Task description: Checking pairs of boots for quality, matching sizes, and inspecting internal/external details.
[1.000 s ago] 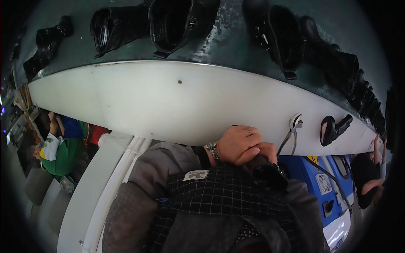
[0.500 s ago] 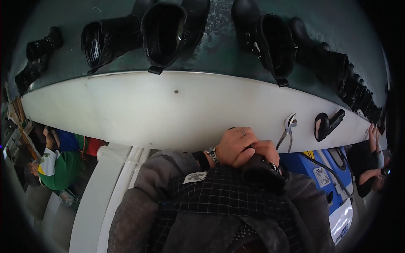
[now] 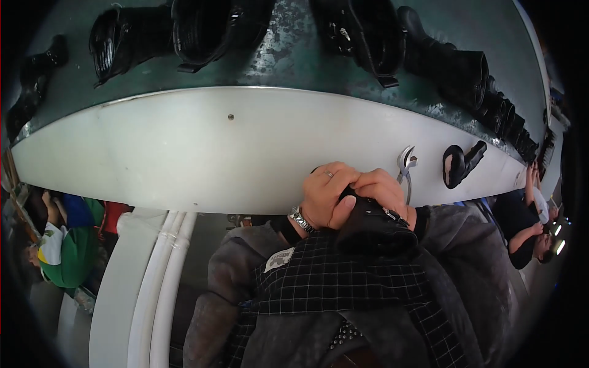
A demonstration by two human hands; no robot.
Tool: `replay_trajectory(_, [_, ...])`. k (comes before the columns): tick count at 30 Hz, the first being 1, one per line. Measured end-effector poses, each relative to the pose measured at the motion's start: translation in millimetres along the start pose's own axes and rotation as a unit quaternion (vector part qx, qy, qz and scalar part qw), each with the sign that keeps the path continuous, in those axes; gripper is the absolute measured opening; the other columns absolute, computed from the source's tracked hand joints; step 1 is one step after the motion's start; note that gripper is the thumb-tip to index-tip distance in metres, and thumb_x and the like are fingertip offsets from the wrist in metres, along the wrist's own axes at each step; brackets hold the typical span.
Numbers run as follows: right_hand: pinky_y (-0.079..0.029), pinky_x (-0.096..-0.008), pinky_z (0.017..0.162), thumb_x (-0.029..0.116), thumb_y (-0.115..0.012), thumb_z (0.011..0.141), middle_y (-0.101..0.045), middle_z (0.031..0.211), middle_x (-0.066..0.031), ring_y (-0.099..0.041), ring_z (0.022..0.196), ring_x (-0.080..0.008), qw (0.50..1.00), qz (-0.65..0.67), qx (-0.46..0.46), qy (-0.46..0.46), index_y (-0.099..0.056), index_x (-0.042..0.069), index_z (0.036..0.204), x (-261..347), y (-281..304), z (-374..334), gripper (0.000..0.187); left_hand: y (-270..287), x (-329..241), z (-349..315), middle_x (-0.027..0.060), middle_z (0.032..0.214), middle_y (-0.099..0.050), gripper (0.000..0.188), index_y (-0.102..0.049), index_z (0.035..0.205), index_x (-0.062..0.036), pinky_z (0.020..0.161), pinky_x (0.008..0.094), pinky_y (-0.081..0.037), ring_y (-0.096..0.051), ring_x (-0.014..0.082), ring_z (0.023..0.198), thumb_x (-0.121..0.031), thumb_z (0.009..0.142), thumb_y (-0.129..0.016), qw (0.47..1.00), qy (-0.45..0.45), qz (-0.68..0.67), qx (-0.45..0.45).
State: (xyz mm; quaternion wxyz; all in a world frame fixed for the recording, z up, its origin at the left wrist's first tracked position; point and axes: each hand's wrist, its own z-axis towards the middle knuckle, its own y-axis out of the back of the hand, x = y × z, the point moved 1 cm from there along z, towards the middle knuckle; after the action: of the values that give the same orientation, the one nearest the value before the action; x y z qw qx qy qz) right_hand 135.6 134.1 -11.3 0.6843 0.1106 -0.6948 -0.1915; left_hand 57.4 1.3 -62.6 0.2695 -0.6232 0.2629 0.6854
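A black buckled boot (image 3: 377,236) is between my hands at the near edge of the white work board, its open shaft toward my chest. Around its left side my left hand (image 3: 331,196) is closed, with a ring and a metal watch showing. My right hand (image 3: 381,189) grips the upper right part, near the buckle strap. The fingers of both hands meet over the boot, and its far end is mostly hidden. Just right of my right hand, metal pliers (image 3: 406,164) lie on the board. Farther right is a small black leather piece (image 3: 461,164) with a pale inner side.
Beyond the white board (image 3: 184,141), several black boots (image 3: 350,37) stand or lie along a green surface (image 3: 288,67). A person in a green top (image 3: 70,251) is at the left, another in black (image 3: 518,224) at the far right. White pipes (image 3: 150,276) run below the board.
My view has shifted, so the board and boots sit higher and farther left. The boot has come up slightly, and its buckle and shaft show more clearly. Both hands keep their hold.
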Motion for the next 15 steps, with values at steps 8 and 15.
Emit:
replay_trajectory(8, [-0.048,-0.0337,0.066,0.011,-0.067,0.07,-0.063,0.09,-0.0146,-0.06,0.076,-0.0267,0.979,0.035,-0.186,-0.076,-0.059,0.0,0.085,-3,-36,-32,0.02,12,0,26,0.013,0.074,-0.06,0.041,-0.061,0.085,0.0006,0.058,0.0346,-0.046,-0.059,0.0288,0.065,-0.038,0.088,-0.045,0.984,-0.045,0.037,0.167])
replay_trajectory(15, [-0.048,-0.0337,0.074,0.016,-0.075,0.062,-0.06,0.093,-0.0115,-0.059,0.086,-0.0299,0.964,0.065,-0.224,-0.123,-0.059,0.0,0.096,20,-32,-31,0.041,8,-8,35,0.0158,0.08,-0.059,0.039,-0.06,0.085,-0.0002,0.065,0.0356,-0.046,-0.059,0.0318,0.072,-0.036,0.088,-0.047,0.99,-0.025,0.074,0.119])
